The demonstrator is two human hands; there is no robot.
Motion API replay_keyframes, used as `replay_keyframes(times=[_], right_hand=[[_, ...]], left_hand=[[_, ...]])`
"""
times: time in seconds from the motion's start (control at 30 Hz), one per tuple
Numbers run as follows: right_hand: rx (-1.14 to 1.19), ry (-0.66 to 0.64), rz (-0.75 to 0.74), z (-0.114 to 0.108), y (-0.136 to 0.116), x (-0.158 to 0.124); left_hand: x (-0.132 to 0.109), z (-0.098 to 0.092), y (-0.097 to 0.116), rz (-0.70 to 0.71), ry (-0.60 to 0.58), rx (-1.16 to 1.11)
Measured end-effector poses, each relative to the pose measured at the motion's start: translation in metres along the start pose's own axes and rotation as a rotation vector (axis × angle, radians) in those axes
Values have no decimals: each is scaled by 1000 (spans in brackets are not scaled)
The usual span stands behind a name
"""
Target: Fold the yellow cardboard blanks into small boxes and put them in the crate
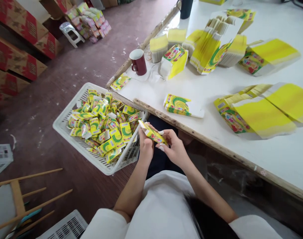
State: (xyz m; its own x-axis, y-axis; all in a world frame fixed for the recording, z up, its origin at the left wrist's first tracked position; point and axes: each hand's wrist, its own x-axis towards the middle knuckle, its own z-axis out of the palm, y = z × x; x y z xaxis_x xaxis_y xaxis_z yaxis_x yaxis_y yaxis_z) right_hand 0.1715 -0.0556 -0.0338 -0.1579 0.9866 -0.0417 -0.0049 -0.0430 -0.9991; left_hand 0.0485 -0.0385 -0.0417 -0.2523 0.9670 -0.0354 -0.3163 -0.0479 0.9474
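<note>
Pinching small yellow carton (pixel 152 133) above dark lap (pixel 157 162), left hand (pixel 146 147) and right hand (pixel 175 147) at opposite ends; best to press lightly, keep corners square. Beside lap, white basket (pixel 108 170) heaped with packets (pixel 108 146). Next, wooden-edged white table (pixel 265 159), carton stacks (pixel 265 113), maroon mug (pixel 140 64). Farther, brown floor (pixel 118 30), red-printed boxes (pixel 22 59), silver stool (pixel 66 28)

2 hands: left hand (pixel 145 147), right hand (pixel 176 148). 1 small yellow box (pixel 153 134) held. 1 worktop (pixel 265 156). 2 mugs: maroon mug (pixel 140 64), dark mug (pixel 186 9). 3 white plastic baskets (pixel 79 144); heaped boxes (pixel 113 137) in one, too many to count. 1 plastic stool (pixel 71 33). Red-printed cartons (pixel 29 30) several, cut off. Yellow carton stacks (pixel 273 108) several, overlapping.
</note>
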Motion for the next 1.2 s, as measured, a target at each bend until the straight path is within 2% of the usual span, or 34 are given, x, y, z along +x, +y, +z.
replay_keyframes(times=[0.1,0.2,0.33,0.43,0.5,0.57,0.63,0.67,0.73,0.8,0.9,1.03,1.2], right_hand=[[-61,17,-55,-15,-4,1],[-181,69,-169,-31,-9,2],[-504,89,-415,-48,-20,2],[-667,-34,-552,-47,-26,1],[-659,-62,-593,-41,-26,-1],[-585,67,-554,-36,-21,-2],[-419,226,-431,-32,-15,0],[-294,253,-351,-30,-11,1],[-13,180,-181,-27,-5,4],[206,22,-36,-25,-3,7],[273,-130,67,-24,-4,9],[229,-151,97,-25,-7,9],[426,-194,210,-21,-4,7]], left_hand=[[-1,-9,-4,0,48,65],[5,-22,9,57,37,122],[14,-44,53,177,-154,162],[12,-47,73,152,-346,496],[6,-40,72,86,-426,735],[-1,-29,61,53,-420,865],[-8,-20,48,86,-394,916],[-11,-17,42,120,-397,925],[-16,-14,34,187,-445,921],[-19,-14,30,241,-477,909],[-19,-18,29,293,-514,918],[-14,-19,29,338,-566,928],[-15,-16,24,412,-610,1000]])
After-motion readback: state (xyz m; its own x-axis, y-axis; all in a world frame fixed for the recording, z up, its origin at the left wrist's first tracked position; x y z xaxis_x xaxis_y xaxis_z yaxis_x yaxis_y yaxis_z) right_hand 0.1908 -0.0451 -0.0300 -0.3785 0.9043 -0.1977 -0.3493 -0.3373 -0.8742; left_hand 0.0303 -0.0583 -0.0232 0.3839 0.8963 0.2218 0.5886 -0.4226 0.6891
